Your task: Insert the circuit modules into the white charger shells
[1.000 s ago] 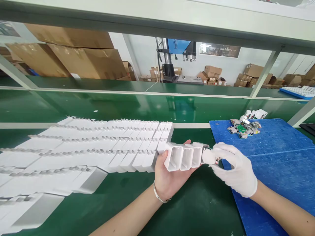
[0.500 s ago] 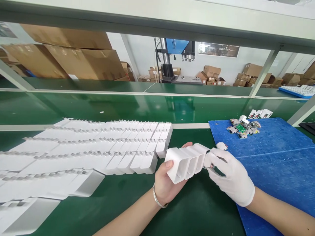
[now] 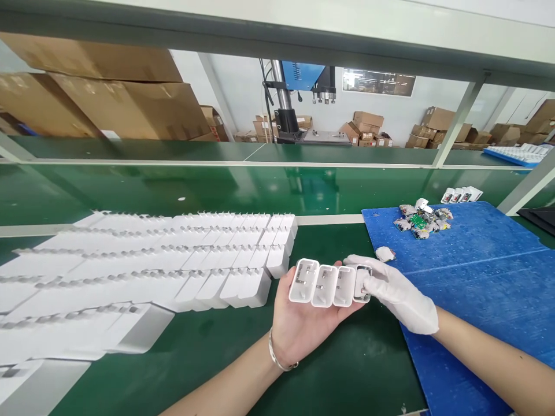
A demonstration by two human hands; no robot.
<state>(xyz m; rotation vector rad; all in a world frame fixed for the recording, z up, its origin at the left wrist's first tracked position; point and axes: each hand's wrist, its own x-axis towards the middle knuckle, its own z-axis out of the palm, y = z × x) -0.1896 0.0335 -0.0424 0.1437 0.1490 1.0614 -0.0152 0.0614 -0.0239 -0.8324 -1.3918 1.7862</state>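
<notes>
Head: green bench (image 3: 347,358), cartons (image 3: 134,110) beyond.

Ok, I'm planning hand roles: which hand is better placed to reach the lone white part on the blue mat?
Probably the right hand: it is nearer the white part. The left hand is farther off and holds the row of white casings.

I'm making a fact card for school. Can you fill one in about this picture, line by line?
Left hand: bare left hand, holding four hollow white plastic cases in a row
Right hand: white-gloved right hand, touching the rightmost case
Picture's left: rows of white plastic blocks
Picture's right: flat blue mat bearing a green-and-white pile of circuit parts and one loose white rounded part
Background: big brown cardboard boxes
</notes>
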